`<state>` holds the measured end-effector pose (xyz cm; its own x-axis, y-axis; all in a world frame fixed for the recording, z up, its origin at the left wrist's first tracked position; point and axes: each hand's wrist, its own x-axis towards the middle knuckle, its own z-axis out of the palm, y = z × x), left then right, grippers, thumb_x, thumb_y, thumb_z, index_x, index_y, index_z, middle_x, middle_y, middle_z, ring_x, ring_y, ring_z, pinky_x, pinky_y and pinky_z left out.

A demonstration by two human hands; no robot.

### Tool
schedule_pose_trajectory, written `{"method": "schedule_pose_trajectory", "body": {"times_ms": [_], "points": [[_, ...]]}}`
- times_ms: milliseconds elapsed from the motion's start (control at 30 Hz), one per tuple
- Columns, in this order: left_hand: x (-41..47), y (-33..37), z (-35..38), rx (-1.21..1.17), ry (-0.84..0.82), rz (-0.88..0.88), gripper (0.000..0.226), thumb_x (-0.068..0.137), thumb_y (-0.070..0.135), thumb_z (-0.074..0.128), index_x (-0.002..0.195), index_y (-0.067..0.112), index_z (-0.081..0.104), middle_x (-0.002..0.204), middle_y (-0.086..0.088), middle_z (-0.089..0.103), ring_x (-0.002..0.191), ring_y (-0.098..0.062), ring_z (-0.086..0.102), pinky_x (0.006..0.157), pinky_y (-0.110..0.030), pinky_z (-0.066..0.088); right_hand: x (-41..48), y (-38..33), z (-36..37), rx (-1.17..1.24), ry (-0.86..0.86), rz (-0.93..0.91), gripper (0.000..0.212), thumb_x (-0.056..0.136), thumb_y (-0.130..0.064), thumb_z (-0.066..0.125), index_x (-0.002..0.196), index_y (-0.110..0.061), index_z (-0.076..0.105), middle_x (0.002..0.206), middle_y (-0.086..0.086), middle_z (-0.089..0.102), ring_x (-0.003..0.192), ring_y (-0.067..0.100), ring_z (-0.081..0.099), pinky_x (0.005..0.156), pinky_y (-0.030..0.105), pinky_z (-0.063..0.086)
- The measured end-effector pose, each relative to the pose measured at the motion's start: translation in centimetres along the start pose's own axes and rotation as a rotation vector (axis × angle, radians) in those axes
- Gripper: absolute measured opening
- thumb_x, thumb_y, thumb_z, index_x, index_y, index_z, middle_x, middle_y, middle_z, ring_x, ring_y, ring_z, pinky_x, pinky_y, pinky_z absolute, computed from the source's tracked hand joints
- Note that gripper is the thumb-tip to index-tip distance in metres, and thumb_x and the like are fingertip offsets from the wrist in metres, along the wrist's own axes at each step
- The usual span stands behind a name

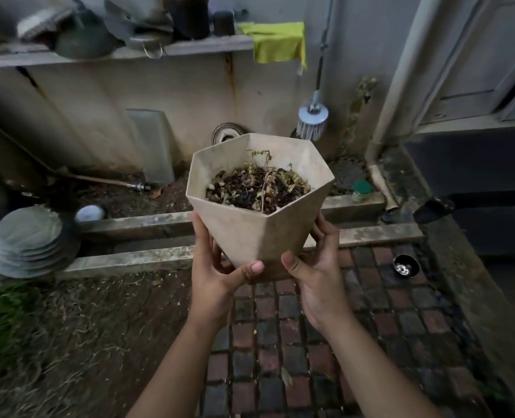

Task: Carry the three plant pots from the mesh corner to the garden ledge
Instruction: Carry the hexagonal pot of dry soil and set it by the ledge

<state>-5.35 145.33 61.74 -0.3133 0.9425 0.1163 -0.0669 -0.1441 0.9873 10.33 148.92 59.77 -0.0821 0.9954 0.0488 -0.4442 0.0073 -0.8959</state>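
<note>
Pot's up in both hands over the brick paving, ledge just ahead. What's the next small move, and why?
Probably ease the pot forward and lower it onto the concrete ledge. The left hand and right hand cup its narrow base, it sits upright with loose dry soil, and the ledge stretch ahead looks bare.

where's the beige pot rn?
Head view, centre: beige pot held off the ground between left hand and right hand, before the concrete ledge.
</note>
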Motion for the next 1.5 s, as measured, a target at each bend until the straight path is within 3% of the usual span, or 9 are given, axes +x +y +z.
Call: {"method": "schedule_pose_trajectory", "body": {"times_ms": [167, 333, 467, 600, 767, 867, 1067, 1300, 1500], "points": [[6.7, -19.6, -3.4, 0.081, -0.062, 0.083, 0.14, 0.054, 0.031, 0.098, 0.164, 0.032, 0.011, 0.163, -0.006, 0.041, 0.148, -0.028, 0.045, 0.116, -0.066, 0.039, 6.7, 18.7, -6.0, -0.008, 0.065, -0.045, 0.08, 0.064, -0.036, 0.097, 0.132, -0.046, 0.056, 0.15, -0.008, 0.055, 0.142, 0.028, 0.052, 0.106, 0.063, 0.051], [10.5, -37.0, -6.6, 0.127, -0.125, 0.145, 0.139, 0.059, 0.02, 0.095, 0.165, 0.023, 0.005, 0.168, -0.009, 0.031, 0.152, -0.027, 0.038, 0.12, -0.062, 0.035, 10.4, 35.5, -11.3, 0.046, 0.054, -0.014, 0.073, 0.071, -0.021, 0.091, 0.13, -0.046, 0.056, 0.152, -0.005, 0.053, 0.139, 0.031, 0.055, 0.094, 0.058, 0.06], [11.2, -48.3, -8.2, 0.139, -0.149, 0.156, 0.14, 0.062, 0.014, 0.092, 0.165, 0.029, -0.002, 0.171, -0.008, 0.023, 0.153, -0.025, 0.037, 0.121, -0.059, 0.036, 11.7, 46.3, -15.7, 0.076, 0.066, -0.001, 0.078, 0.069, -0.02, 0.09, 0.133, -0.043, 0.054, 0.153, -0.002, 0.05, 0.142, 0.032, 0.051, 0.104, 0.067, 0.051], [11.5, -56.8, -9.4, 0.128, -0.221, 0.193, 0.128, 0.069, 0.003, 0.083, 0.154, 0.044, -0.002, 0.166, 0.004, 0.028, 0.145, -0.002, 0.043, 0.115, -0.03, 0.046, 11.8, 54.3, -19.1, 0.065, 0.08, -0.006, 0.075, 0.072, -0.013, 0.089, 0.131, -0.041, 0.053, 0.151, 0.002, 0.051, 0.143, 0.028, 0.049, 0.109, 0.069, 0.045], [12.0, -61.8, -9.2, 0.128, -0.206, 0.152, 0.119, 0.064, -0.001, 0.083, 0.145, 0.038, 0.005, 0.143, 0.015, 0.038, 0.123, 0.017, 0.052, 0.1, -0.014, 0.05, 12.5, 57.7, -21.3, -0.015, 0.079, 0.024, 0.071, 0.071, -0.013, 0.085, 0.127, -0.038, 0.048, 0.153, 0.004, 0.045, 0.145, 0.03, 0.044, 0.11, 0.07, 0.043], [12.9, -63.6, -9.5, 0.148, -0.155, 0.117, 0.124, 0.06, -0.017, 0.087, 0.141, 0.02, 0.001, 0.132, 0.014, 0.04, 0.118, 0.006, 0.054, 0.091, -0.007, 0.05, 13.5, 58.4, -21.7, -0.124, 0.033, 0.044, 0.07, 0.083, 0.003, 0.08, 0.124, -0.044, 0.046, 0.145, -0.006, 0.048, 0.142, 0.025, 0.045, 0.107, 0.067, 0.048], [13.4, -66.2, -10.4, 0.197, -0.106, 0.077, 0.109, 0.054, 0.006, 0.087, 0.131, 0.013, 0.009, 0.13, 0.015, 0.033, 0.122, 0.008, 0.044, 0.099, -0.002, 0.043, 14.8, 60.1, -22.3, -0.175, -0.001, 0.151, 0.067, 0.087, 0.006, 0.075, 0.116, -0.048, 0.048, 0.136, -0.02, 0.053, 0.139, 0.023, 0.049, 0.1, 0.068, 0.053], [15.2, -70.1, -12.6, 0.373, -0.122, -0.006, 0.107, 0.057, -0.002, 0.098, 0.12, 0.017, 0.014, 0.121, 0.021, 0.034, 0.115, -0.004, 0.046, 0.084, 0.006, 0.041, 15.3, 62.7, -22.9, -0.156, -0.035, 0.216, 0.061, 0.085, 0.015, 0.072, 0.113, -0.032, 0.046, 0.135, -0.005, 0.06, 0.13, 0.02, 0.056, 0.092, 0.05, 0.061], [16.5, -71.0, -13.7, 0.563, -0.088, -0.056, 0.101, 0.047, 0.018, 0.104, 0.09, 0.037, 0.015, 0.11, 0.017, 0.044, 0.119, -0.023, 0.053, 0.097, -0.038, 0.053, 15.5, 63.1, -21.9, -0.036, -0.012, 0.28, 0.051, 0.076, -0.031, 0.082, 0.111, -0.024, 0.045, 0.116, -0.007, 0.077, 0.11, 0.012, 0.073, 0.086, 0.045, 0.055]]}}
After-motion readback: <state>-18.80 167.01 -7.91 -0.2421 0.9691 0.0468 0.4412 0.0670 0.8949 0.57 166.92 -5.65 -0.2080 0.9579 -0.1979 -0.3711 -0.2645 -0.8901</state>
